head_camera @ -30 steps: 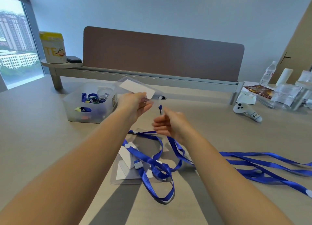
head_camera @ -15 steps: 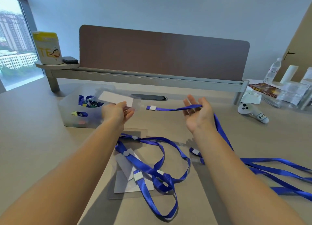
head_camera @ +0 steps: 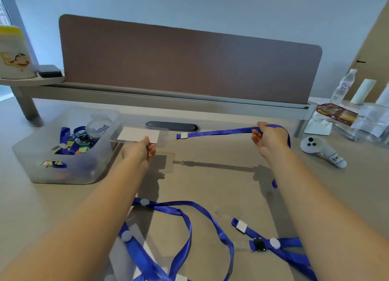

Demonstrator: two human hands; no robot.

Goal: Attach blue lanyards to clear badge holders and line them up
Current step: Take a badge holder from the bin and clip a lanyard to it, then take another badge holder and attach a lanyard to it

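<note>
My left hand (head_camera: 140, 149) pinches a clear badge holder (head_camera: 139, 135) with a white card inside, held flat above the table. Out to the right, my right hand (head_camera: 268, 138) grips a blue lanyard (head_camera: 219, 131); its free end with a white tab points left toward the holder, a short gap apart. The strap loops over the back of that hand and drops behind my forearm. More blue lanyards (head_camera: 189, 224) lie tangled on the table near me, over another badge holder (head_camera: 128, 257) at the bottom edge.
A translucent bin (head_camera: 63, 154) with lanyards and small items stands at the left. A white controller (head_camera: 322, 152) lies at the right, with a water bottle (head_camera: 343, 87), packets and bags behind it. A brown divider panel (head_camera: 189, 63) closes off the back.
Both hands have moved farther apart and forward. My right hand, open-palmed half a second ago, has closed on the lanyard, and the strap now stretches out level toward the holder.
</note>
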